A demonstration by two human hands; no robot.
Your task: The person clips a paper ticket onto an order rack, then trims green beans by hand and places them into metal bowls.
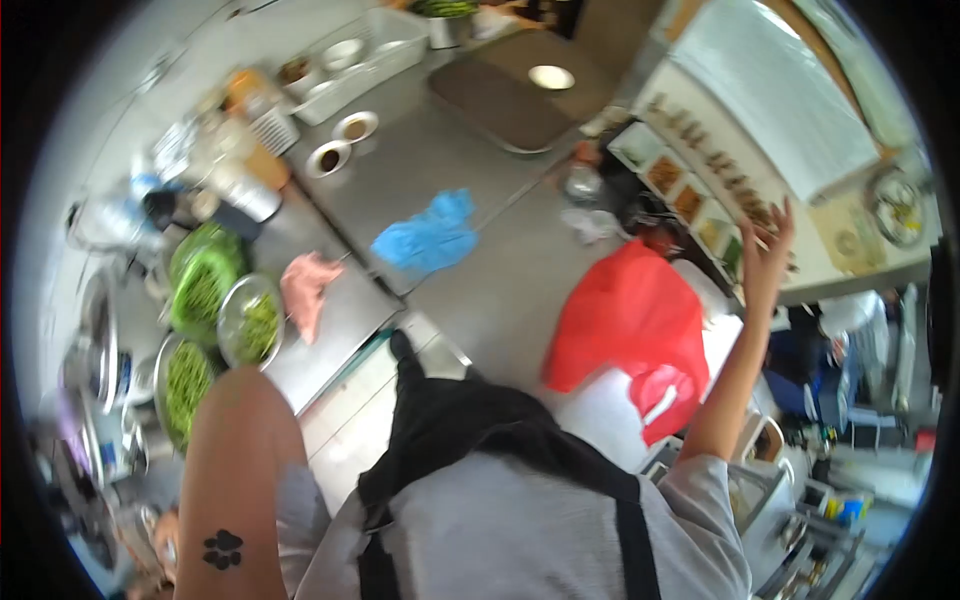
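My right hand [768, 242] is raised at the right with its fingers spread apart. It overlaps the end of a row of small food containers [688, 203] beside a white counter, and nothing shows in it. My left arm [240, 450] is bent at the lower left, its hand out of sight. Just beyond that elbow stand a clear bowl of chopped green vegetables [252, 325], a metal bowl of the same kind [187, 380] and a green bag of them [205, 290]. A red plastic bag [625, 320] is in front of me at the right.
A crumpled blue plastic bag [430, 238] and a pink cloth [310, 290] lie on the steel table [490, 275]. Two small bowls of dark sauce [328, 159], a brown tray [500, 95] and a white basket [365, 75] sit farther back. Bottles [240, 185] crowd the left wall.
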